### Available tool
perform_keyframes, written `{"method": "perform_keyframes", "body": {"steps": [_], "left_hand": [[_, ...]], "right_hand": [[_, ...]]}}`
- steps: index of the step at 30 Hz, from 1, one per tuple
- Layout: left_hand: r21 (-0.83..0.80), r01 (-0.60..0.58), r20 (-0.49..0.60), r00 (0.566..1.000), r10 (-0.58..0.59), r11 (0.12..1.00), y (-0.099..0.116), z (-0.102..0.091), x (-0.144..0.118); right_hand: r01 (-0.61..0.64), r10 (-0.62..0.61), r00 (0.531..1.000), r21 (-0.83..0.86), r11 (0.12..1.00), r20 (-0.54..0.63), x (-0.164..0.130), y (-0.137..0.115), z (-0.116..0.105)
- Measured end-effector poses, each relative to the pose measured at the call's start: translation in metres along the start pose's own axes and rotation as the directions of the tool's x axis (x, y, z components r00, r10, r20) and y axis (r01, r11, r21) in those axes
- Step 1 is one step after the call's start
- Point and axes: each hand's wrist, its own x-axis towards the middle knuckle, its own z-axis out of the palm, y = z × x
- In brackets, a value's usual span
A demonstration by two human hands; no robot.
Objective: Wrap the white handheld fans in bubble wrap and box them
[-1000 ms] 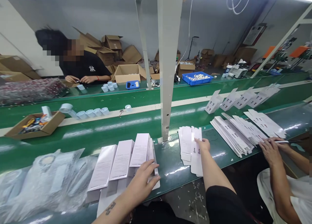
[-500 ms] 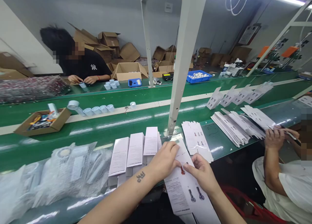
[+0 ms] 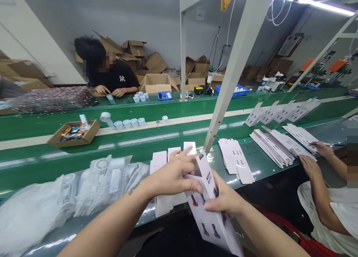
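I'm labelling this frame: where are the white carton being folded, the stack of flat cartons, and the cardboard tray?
white carton (image 3: pixel 208 221), head view, printed front panel.
stack of flat cartons (image 3: pixel 233 158), head view, top sheet.
cardboard tray (image 3: pixel 91 135), head view, right wall.

A white interlocked "NY" logo is showing on the black T-shirt of the person across the surface; printing elsewhere is too small to read.

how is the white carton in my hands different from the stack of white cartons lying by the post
The carton in your hands is held off the bench between your left hand and right hand, tilted and partly opened into a box. The stack by the post lies flat and folded on the green bench, with no hand on it. Both are white card printed with small dark product pictures.
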Motion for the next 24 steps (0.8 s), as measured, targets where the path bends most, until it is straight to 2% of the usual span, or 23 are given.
{"method": "perform_keyframes", "body": {"steps": [1,2,4,5,6,7,9,11,13,14,16,17,19,21,22,24], "left_hand": [[-0.041,0.04,-0.132,0.99,-0.045,0.998,-0.003,0.002,-0.004],[-0.124,0.076,-0.271,0.957,-0.108,0.989,-0.006,0.007,-0.007],[-0.395,0.077,-0.468,0.841,-0.273,0.916,-0.013,0.022,-0.011],[-0.535,0.044,-0.497,0.791,-0.357,0.843,-0.015,0.031,-0.012],[-0.649,0.008,-0.49,0.76,-0.427,0.76,-0.017,0.04,-0.014],[-0.73,-0.017,-0.464,0.747,-0.476,0.684,-0.018,0.047,-0.016],[-0.809,-0.018,-0.399,0.751,-0.526,0.587,-0.017,0.055,-0.023],[-0.839,-0.016,-0.358,0.77,-0.528,0.545,-0.017,0.055,-0.033],[-0.864,-0.045,-0.323,0.813,-0.484,0.502,-0.019,0.046,-0.044],[-0.878,-0.058,-0.294,0.849,-0.44,0.475,-0.022,0.04,-0.049],[-0.911,-0.051,-0.204,0.919,-0.337,0.41,-0.03,0.027,-0.058],[-0.926,-0.023,-0.143,0.945,-0.294,0.377,-0.035,0.022,-0.061],[-0.94,0.066,-0.021,0.968,-0.249,0.335,-0.043,0.018,-0.063],[-0.915,0.139,0.029,0.959,-0.282,0.378,-0.048,0.022,-0.061],[-0.887,0.152,0.002,0.945,-0.326,0.437,-0.048,0.027,-0.06],[-0.81,0.141,-0.156,0.884,-0.441,0.569,-0.048,0.037,-0.058]], "right_hand": [[0.038,-0.06,0.987,-0.15,0.988,-0.148,0.002,-0.004,0.006],[0.042,-0.131,0.951,-0.303,0.952,-0.281,0.003,-0.006,0.012],[-0.005,-0.268,0.855,-0.524,0.852,-0.444,0.006,0.0,0.023],[-0.023,-0.322,0.819,-0.587,0.809,-0.475,0.008,0.006,0.029],[-0.013,-0.375,0.799,-0.636,0.771,-0.471,0.01,0.013,0.034],[0.025,-0.431,0.789,-0.68,0.733,-0.437,0.012,0.02,0.038],[0.143,-0.539,0.786,-0.759,0.635,-0.303,0.014,0.029,0.045],[0.274,-0.618,0.776,-0.813,0.514,-0.129,0.014,0.031,0.048],[0.358,-0.654,0.757,-0.832,0.424,-0.008,0.012,0.026,0.048],[0.379,-0.658,0.752,-0.834,0.402,0.024,0.011,0.022,0.048],[0.383,-0.625,0.779,-0.826,0.414,0.048,0.009,0.013,0.047],[0.367,-0.579,0.814,-0.818,0.443,0.051,0.008,0.008,0.047],[0.313,-0.454,0.889,-0.804,0.505,0.061,0.009,-0.001,0.048],[0.261,-0.33,0.94,-0.801,0.538,0.085,0.012,-0.007,0.052],[0.239,-0.287,0.954,-0.803,0.546,0.089,0.013,-0.008,0.055],[0.17,-0.26,0.965,-0.814,0.555,0.025,0.015,-0.003,0.064]]}}
